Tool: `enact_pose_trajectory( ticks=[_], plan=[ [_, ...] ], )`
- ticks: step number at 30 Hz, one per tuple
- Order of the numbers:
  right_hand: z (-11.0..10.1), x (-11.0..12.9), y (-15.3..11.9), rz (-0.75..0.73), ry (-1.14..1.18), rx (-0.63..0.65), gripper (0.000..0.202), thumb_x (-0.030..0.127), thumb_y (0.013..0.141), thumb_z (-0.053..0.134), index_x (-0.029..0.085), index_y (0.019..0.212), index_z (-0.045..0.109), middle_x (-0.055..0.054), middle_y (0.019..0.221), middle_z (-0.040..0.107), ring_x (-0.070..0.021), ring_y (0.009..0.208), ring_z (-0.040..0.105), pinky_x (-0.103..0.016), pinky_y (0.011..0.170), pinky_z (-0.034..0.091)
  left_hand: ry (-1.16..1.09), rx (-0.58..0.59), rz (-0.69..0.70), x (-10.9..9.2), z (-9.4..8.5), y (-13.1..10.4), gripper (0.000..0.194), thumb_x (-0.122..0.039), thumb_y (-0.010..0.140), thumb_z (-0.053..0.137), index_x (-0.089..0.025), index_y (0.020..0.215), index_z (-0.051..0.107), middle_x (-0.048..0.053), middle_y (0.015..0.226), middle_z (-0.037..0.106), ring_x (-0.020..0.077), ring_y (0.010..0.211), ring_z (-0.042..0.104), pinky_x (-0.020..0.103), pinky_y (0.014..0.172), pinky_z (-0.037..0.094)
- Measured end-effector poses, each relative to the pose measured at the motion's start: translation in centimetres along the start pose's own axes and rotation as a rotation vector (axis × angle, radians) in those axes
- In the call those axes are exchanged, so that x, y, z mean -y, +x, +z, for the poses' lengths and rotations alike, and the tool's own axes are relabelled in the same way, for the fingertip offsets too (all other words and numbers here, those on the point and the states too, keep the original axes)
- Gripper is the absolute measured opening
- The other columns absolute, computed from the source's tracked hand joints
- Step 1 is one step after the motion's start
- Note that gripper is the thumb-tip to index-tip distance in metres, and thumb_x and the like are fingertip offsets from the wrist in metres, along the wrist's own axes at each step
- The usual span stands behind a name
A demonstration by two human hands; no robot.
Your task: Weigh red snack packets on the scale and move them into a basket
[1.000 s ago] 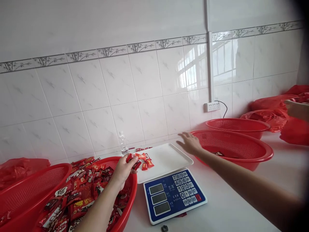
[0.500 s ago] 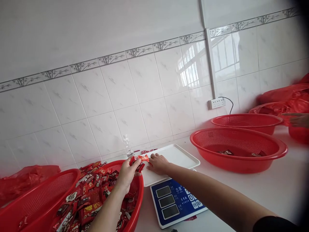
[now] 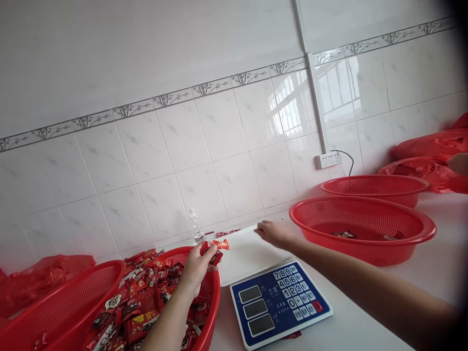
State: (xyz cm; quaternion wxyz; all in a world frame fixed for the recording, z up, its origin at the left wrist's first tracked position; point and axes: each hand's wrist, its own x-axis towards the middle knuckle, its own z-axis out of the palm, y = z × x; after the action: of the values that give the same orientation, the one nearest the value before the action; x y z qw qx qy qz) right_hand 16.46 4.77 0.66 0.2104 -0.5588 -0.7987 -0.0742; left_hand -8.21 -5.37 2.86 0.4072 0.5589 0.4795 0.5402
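Observation:
My left hand (image 3: 199,268) is closed around a few small red snack packets (image 3: 214,253), and a bright orange-red packet (image 3: 221,244) sticks out past the fingertips. It is above the near edge of the white tray (image 3: 243,253), beside the rim of a red basket (image 3: 215,292) heaped with similar packets (image 3: 146,297). My right hand (image 3: 272,234) is over the right part of the tray, its fingers curled together; what they hold, if anything, is hidden. In front of the tray lies the scale's blue keypad panel (image 3: 280,304), its displays dark.
Another red basket (image 3: 73,292) and a red plastic bag (image 3: 47,273) are at the left. A clear bottle (image 3: 196,225) stands behind the tray. To the right are two red baskets, the nearer basket (image 3: 361,248) holding a few packets, and red bags (image 3: 431,148). Another person's hand (image 3: 458,164) shows at the right edge.
My right hand has moved right, away from my left hand, and its fingers have curled. My left hand still holds the packets. The scale's keypad is now uncovered.

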Motion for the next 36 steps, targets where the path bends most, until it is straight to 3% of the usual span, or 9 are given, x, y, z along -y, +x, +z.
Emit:
enact_pose_trajectory(
  ticks=[5, 9, 15, 18, 22, 26, 28, 32, 36],
  plan=[
    [-3.0, -7.3, -2.1, 0.245, -0.061, -0.062, 0.041, 0.041, 0.091, 0.025, 0.019, 0.085, 0.058, -0.009, 0.091, 0.063, -0.0211, 0.072, 0.060, -0.027, 0.053, 0.035, -0.005, -0.007, -0.022, -0.1, 0.2, -0.1, 0.038, -0.042, 0.065, 0.071, -0.016, 0.090, 0.059, 0.003, 0.080, 0.060, 0.0143, 0.070, 0.058, 0.021, 0.049, 0.049],
    [-4.7, -11.9, -4.4, 0.333, -0.094, -0.024, 0.042, 0.042, 0.090, 0.025, 0.019, 0.079, 0.058, -0.012, 0.083, 0.063, -0.0226, 0.064, 0.059, -0.030, 0.050, 0.036, 0.007, 0.018, -0.036, -0.3, 0.4, -0.2, 0.037, -0.042, 0.066, 0.071, -0.016, 0.090, 0.059, 0.004, 0.082, 0.060, 0.0143, 0.070, 0.058, 0.020, 0.049, 0.049],
    [-5.2, -14.4, -5.9, 0.394, -0.118, 0.044, 0.042, 0.046, 0.086, 0.038, 0.015, 0.094, 0.064, -0.020, 0.087, 0.065, -0.0331, 0.073, 0.061, -0.038, 0.051, 0.042, 0.025, 0.066, -0.023, -0.1, 0.4, -0.1, 0.036, -0.043, 0.066, 0.070, -0.016, 0.087, 0.059, 0.004, 0.082, 0.060, 0.0158, 0.072, 0.060, 0.020, 0.048, 0.048],
    [-5.1, -12.3, -5.1, 0.318, -0.114, 0.025, 0.042, 0.042, 0.087, 0.036, 0.013, 0.103, 0.062, -0.021, 0.094, 0.065, -0.0356, 0.086, 0.060, -0.041, 0.057, 0.045, 0.038, 0.086, -0.023, 0.0, 0.5, -0.2, 0.036, -0.043, 0.066, 0.069, -0.016, 0.089, 0.060, 0.004, 0.084, 0.060, 0.0152, 0.072, 0.059, 0.020, 0.048, 0.048],
    [-4.8, -5.8, -4.0, 0.114, -0.057, -0.025, 0.045, 0.048, 0.088, 0.035, 0.022, 0.118, 0.055, -0.011, 0.117, 0.059, -0.0287, 0.109, 0.052, -0.040, 0.077, 0.046, 0.040, 0.111, -0.025, 0.1, 0.6, -0.3, 0.034, -0.041, 0.066, 0.070, -0.016, 0.086, 0.060, 0.003, 0.080, 0.059, 0.0147, 0.071, 0.059, 0.019, 0.049, 0.049],
    [-4.2, 2.2, -4.5, -0.327, 0.170, -0.088, 0.052, 0.054, 0.085, 0.037, 0.022, 0.125, 0.050, -0.009, 0.122, 0.056, -0.0249, 0.111, 0.050, -0.041, 0.092, 0.040, 0.043, 0.127, -0.035, 0.1, 0.7, -0.4, 0.034, -0.041, 0.065, 0.071, -0.016, 0.086, 0.060, 0.004, 0.080, 0.059, 0.0144, 0.070, 0.059, 0.019, 0.049, 0.048],
    [-3.7, 5.2, -5.0, -0.452, 0.267, -0.098, 0.053, 0.052, 0.085, 0.041, 0.021, 0.128, 0.047, -0.010, 0.122, 0.057, -0.0252, 0.111, 0.051, -0.041, 0.093, 0.039, 0.046, 0.137, -0.036, 0.0, 0.8, -0.5, 0.035, -0.042, 0.066, 0.070, -0.016, 0.087, 0.060, 0.004, 0.081, 0.060, 0.0140, 0.069, 0.058, 0.019, 0.048, 0.047],
    [-2.8, 8.4, -5.2, -0.444, 0.357, -0.109, 0.044, 0.043, 0.084, 0.047, 0.020, 0.122, 0.050, -0.011, 0.115, 0.060, -0.0246, 0.105, 0.054, -0.038, 0.086, 0.043, 0.042, 0.164, -0.023, -0.2, 0.9, -0.6, 0.033, -0.044, 0.065, 0.070, -0.016, 0.081, 0.060, 0.001, 0.075, 0.058, 0.0126, 0.065, 0.056, 0.020, 0.048, 0.046],
    [-2.2, 8.9, -4.8, -0.381, 0.332, -0.089, 0.024, 0.031, 0.087, 0.045, 0.020, 0.102, 0.059, -0.007, 0.094, 0.065, -0.0193, 0.086, 0.059, -0.029, 0.072, 0.045, 0.057, 0.195, -0.034, -0.2, 1.0, -0.7, 0.033, -0.043, 0.069, 0.067, -0.017, 0.088, 0.058, 0.003, 0.081, 0.058, 0.0136, 0.069, 0.056, 0.021, 0.049, 0.047]
  ],
)
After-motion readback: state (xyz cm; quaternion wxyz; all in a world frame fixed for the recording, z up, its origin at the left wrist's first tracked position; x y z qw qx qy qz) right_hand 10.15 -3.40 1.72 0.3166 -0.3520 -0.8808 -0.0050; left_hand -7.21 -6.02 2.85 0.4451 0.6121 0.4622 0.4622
